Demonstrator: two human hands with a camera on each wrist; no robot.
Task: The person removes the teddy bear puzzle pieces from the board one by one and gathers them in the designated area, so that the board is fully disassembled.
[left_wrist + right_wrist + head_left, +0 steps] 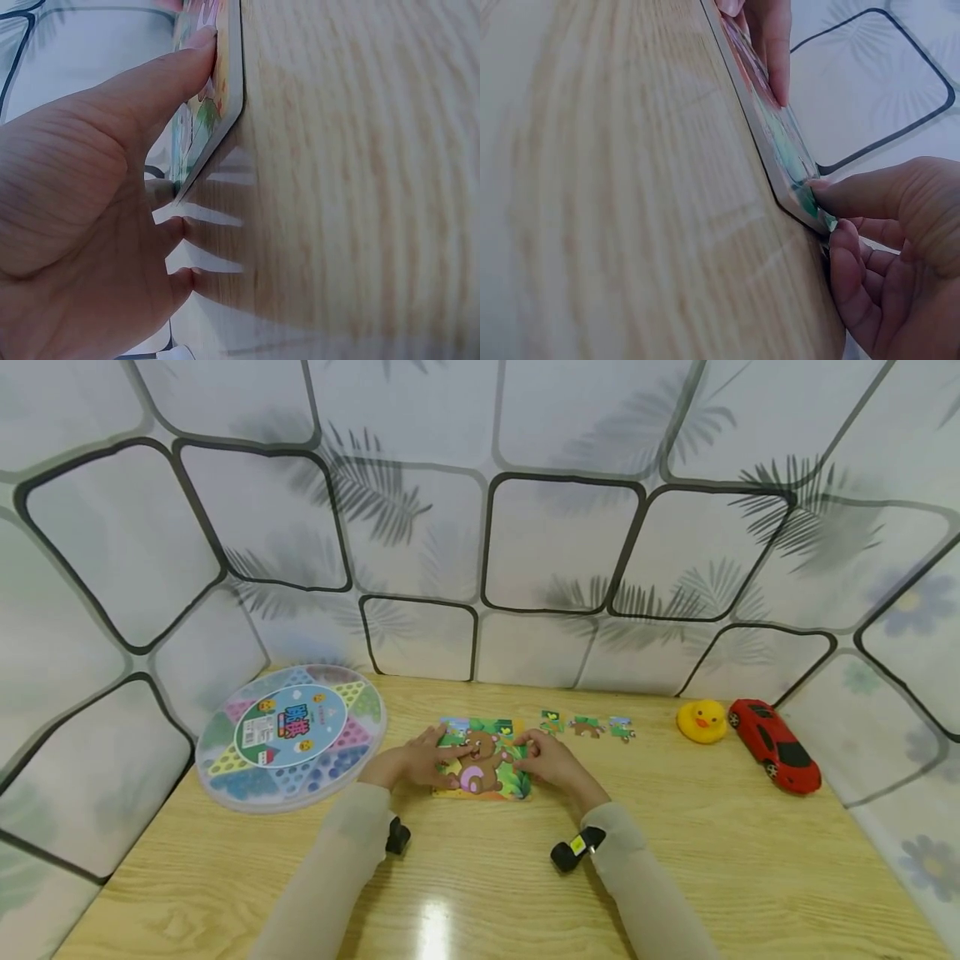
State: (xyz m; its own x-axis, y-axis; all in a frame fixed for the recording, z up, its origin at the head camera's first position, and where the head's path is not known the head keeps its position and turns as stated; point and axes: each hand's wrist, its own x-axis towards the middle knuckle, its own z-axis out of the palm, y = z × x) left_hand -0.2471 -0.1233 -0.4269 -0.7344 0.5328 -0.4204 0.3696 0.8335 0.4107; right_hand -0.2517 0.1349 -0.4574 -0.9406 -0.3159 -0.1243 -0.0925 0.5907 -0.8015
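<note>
A jigsaw puzzle (474,781) of a brown bear on green lies flat on the wooden table. My left hand (422,760) spreads over its left side. The left wrist view shows the thumb (176,79) on the picture near the front edge and the other fingertips down beyond the corner. At the puzzle's right edge, my right hand (558,766) pinches a small green puzzle piece (829,220) between thumb and curled index finger. Most of that piece is hidden by the fingers. Three loose puzzle pieces (587,727) lie in a row behind the right hand.
To the left lies a round Chinese checkers board (219,789) in a clear cover. A yellow rubber duck (702,722) and a red toy car (776,746) stand at the right. Patterned fabric walls (540,647) border the table (487,877) at the back and sides.
</note>
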